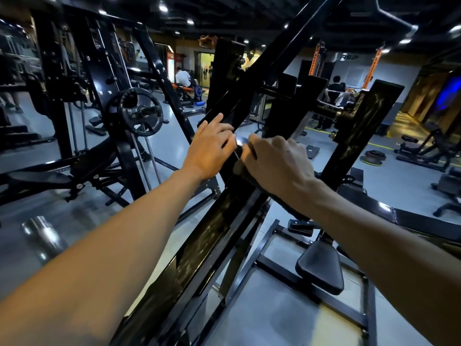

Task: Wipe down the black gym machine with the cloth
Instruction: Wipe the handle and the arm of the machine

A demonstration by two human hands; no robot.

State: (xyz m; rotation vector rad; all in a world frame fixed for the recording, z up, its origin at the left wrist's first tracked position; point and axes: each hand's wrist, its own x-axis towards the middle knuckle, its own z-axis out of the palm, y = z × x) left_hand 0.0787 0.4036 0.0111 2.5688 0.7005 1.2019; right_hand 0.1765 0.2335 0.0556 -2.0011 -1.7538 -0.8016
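A: Why is the black gym machine's slanted beam (199, 245) touched by both hands?
B: It is steadied by the left hand (212, 148), fingers laid flat, so the dark cloth (243, 171), clamped under the right hand's (277, 161) curled fingers, can be pressed along it.

Glossy black-painted metal machine beam (207, 236); dark, fuzzy cloth (240, 169); matt padded seat (321, 270).

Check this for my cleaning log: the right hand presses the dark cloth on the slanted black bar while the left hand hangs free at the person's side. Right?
Not quite. In the head view the left hand rests with straight fingers on the slanted black bar; the right hand does press the dark cloth there.
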